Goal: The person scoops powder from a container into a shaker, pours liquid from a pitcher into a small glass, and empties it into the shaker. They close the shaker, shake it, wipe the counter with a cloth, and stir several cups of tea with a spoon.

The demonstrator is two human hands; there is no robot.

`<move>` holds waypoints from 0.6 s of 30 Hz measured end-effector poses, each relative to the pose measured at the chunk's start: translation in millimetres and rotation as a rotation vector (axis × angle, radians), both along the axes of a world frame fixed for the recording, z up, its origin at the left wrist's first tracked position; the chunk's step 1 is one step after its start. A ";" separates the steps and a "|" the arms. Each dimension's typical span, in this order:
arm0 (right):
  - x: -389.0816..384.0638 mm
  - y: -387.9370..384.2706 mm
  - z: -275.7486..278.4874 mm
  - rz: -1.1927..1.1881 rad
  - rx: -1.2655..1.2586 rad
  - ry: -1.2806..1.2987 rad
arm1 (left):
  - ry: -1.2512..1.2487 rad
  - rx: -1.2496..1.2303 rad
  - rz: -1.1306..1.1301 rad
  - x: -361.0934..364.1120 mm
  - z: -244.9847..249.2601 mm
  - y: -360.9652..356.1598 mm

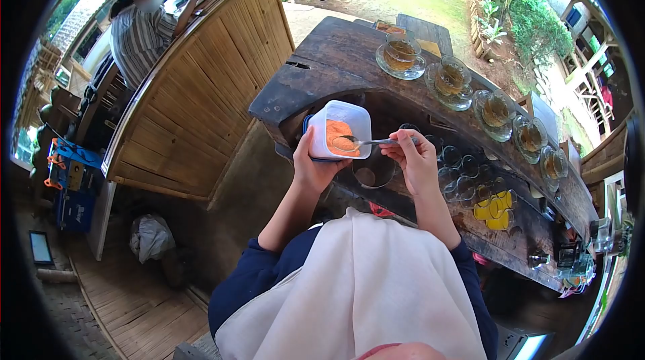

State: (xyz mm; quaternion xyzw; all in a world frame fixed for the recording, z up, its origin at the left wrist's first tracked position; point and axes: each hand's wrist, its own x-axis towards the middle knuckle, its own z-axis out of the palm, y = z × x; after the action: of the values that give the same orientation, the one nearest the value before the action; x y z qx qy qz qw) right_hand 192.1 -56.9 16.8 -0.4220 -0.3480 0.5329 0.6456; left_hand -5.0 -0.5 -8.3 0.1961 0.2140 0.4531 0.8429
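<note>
Far left: a second person in a striped shirt (pixel 138 34) stands behind a bamboo counter (pixel 201 84), with a blue crate (pixel 74 185) below. Centre: the left hand (pixel 310 168) is closed around a white tub (pixel 353 118) of orange powder (pixel 339 139), held before the dark wooden surface (pixel 329 51). The right hand (pixel 416 162) pinches a spoon (pixel 379 141), its bowl in the powder. Right: filled glass cups (pixel 450 77) on saucers line the surface; clear glasses (pixel 463 172) and yellow glasses (pixel 494 209) stand lower. A garden lies beyond.

Tub (pixel 339 130) showing translucent white plastic, matt. Spoon (pixel 376 141) gleaming, polished metal. Bench (pixel 329 51) looking dark, rough, weathered wood. Cups (pixel 402 51) at upper right shining, clear glass. Cloth (pixel 356 286) at lower centre appearing matt.
</note>
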 end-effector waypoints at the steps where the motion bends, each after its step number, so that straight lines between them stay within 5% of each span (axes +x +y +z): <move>1: 0.9 -0.7 0.4 -0.006 0.004 -0.004 | -0.004 0.002 0.004 -0.1 1.3 -0.5; 18: 18.2 -13.0 4.6 -0.143 0.099 0.056 | 0.011 -0.035 0.053 -8.2 0.7 -2.2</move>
State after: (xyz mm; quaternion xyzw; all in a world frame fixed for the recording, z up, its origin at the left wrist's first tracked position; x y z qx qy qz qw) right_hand 210.3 -69.9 21.5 -0.3985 -0.3245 0.4791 0.7116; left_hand -13.2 -2.6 -7.5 0.1779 0.2315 0.4705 0.8327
